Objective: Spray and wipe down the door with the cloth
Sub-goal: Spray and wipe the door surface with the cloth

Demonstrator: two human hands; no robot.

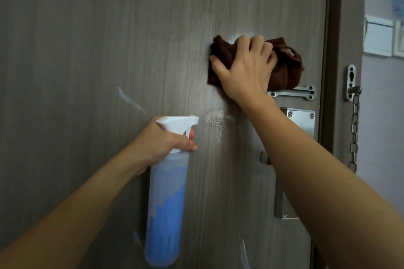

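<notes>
R hand [244, 67] gripped the brown cloth [284, 67], bunched against the door [109, 39] just above the latch plate [293, 92]. L hand [166, 140] curled round the spray bottle [166, 203], lower left, nozzle toward wet streaks [215, 119].

One door [109, 50], one brown cloth [286, 65] and one spray bottle [164, 203] are in view. Two hands show: left hand [166, 140], right hand [244, 67]. One door chain [354, 129] hangs at the frame.
</notes>
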